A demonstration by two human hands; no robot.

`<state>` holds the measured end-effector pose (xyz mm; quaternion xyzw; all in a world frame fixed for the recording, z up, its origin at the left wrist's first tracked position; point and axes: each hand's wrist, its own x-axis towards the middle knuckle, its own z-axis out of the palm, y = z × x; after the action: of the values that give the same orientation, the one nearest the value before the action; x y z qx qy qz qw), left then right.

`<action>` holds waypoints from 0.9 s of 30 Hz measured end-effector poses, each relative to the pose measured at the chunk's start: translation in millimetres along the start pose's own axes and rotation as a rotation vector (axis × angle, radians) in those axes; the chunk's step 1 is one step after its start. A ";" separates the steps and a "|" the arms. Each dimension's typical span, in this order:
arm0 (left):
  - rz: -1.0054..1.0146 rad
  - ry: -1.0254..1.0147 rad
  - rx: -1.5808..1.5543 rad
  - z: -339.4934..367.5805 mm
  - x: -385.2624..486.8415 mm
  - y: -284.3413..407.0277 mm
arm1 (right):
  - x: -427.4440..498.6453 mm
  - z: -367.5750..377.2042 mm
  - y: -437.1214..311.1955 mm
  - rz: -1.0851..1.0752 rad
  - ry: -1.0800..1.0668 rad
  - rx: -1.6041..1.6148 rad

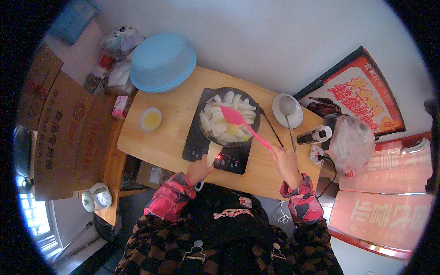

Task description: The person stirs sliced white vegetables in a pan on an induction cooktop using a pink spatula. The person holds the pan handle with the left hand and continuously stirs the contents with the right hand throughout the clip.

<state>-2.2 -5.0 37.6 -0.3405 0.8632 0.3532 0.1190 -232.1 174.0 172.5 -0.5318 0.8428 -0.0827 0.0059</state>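
Note:
My left hand grips the pale handle of a dark frying pan. The pan sits on a black induction cooktop with a lit red display. Pale white food slices, some with a yellowish tint, fill the pan. In my right hand is the shaft of a pink spatula, which looks like silicone. Its blade lies over the slices; whether it touches them I cannot tell. The pan's bottom is hidden under the food.
On the wooden table stand a bowl of yellow liquid and a blue plastic basket. To the right are a white plate with a metal ladle, a dark bottle and a power strip. A black cord runs beside the cooktop.

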 end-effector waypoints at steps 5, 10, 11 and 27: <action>0.010 0.000 0.021 0.7 0.1 0.1 | 5.6 11.5 -2.5 0.061 0.116 0.061; 0.015 0.012 0.036 3.4 1.1 -2.4 | 34.8 41.7 9.8 0.137 0.106 0.224; 0.017 0.014 0.030 3.4 1.0 -2.7 | 38.6 49.9 12.1 0.176 0.050 0.266; 0.013 0.020 0.042 1.5 -0.9 -0.7 | 12.2 8.5 24.0 0.025 0.067 0.239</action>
<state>-1.2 -3.9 36.5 -0.3358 0.8739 0.3322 0.1150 -258.1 172.0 161.6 -0.5136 0.8333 -0.2001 0.0418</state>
